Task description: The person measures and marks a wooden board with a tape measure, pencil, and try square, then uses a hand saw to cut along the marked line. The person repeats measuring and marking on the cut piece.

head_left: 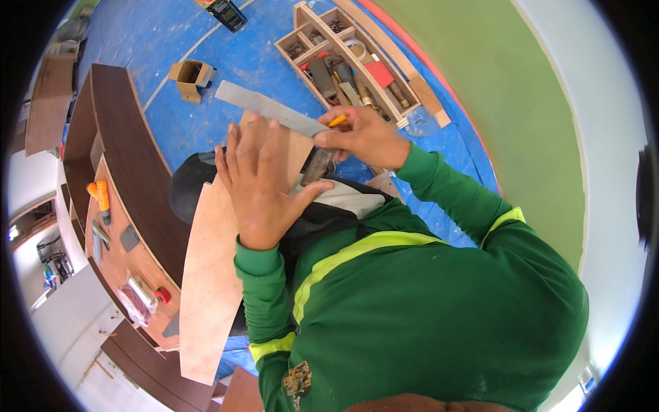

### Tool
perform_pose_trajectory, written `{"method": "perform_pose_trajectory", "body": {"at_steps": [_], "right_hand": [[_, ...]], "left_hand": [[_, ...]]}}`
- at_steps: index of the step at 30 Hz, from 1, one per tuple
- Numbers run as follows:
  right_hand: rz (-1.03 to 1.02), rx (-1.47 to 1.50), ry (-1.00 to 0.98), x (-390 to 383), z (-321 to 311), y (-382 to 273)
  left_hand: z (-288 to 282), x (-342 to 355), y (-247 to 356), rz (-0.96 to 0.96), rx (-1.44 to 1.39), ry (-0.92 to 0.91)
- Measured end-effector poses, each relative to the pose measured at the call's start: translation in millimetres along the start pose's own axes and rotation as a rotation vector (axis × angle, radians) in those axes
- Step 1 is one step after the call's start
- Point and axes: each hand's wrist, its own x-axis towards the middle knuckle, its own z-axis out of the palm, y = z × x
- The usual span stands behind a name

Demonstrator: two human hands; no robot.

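A pale plywood piece point(209, 295) with a curved edge lies lengthwise across my lap. My left hand point(261, 178) rests on it with fingers spread, its thumb near the short dark stock of a metal square point(257, 103). The square's long grey blade points to the upper left over the board. In my right hand point(364, 141) are that square and a yellow pencil point(338, 120), gripped near the corner of the tool.
A wooden toolbox point(405, 106) and small open cardboard box point(192, 79) sit on blue sheeting point(151, 41). Left stands dark brown cabinetry point(127, 130) with an orange drill point(101, 196), tools and a red tape measure point(163, 295). A green wall point(528, 137) runs along the right.
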Motion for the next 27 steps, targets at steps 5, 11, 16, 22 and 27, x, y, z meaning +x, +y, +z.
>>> {"method": "perform_pose_trajectory", "body": {"at_steps": [5, 11, 16, 22, 27], "right_hand": [[-0.092, 0.025, 0.302, -8.0, -77.2, 15.0], [-0.088, -0.208, 0.799, 48.3, -262.3, 121.6], [0.033, -0.321, 0.712, 78.1, -328.4, 234.5], [0.297, -0.519, 0.425, 106.9, -296.0, 256.4], [0.167, -0.900, 0.265, 109.9, -259.7, 235.3]], "left_hand": [[-30.5, -13.4, -20.5, -0.153, 0.002, 0.046], [-85.7, -43.8, -58.7, -0.317, 0.103, 0.065], [-113.6, -82.8, -96.4, -0.524, -0.080, -0.115], [-134.5, -160.7, -129.7, -0.747, -0.264, -0.245], [-154.6, -161.9, -92.8, -0.777, 0.074, -0.240]]}}
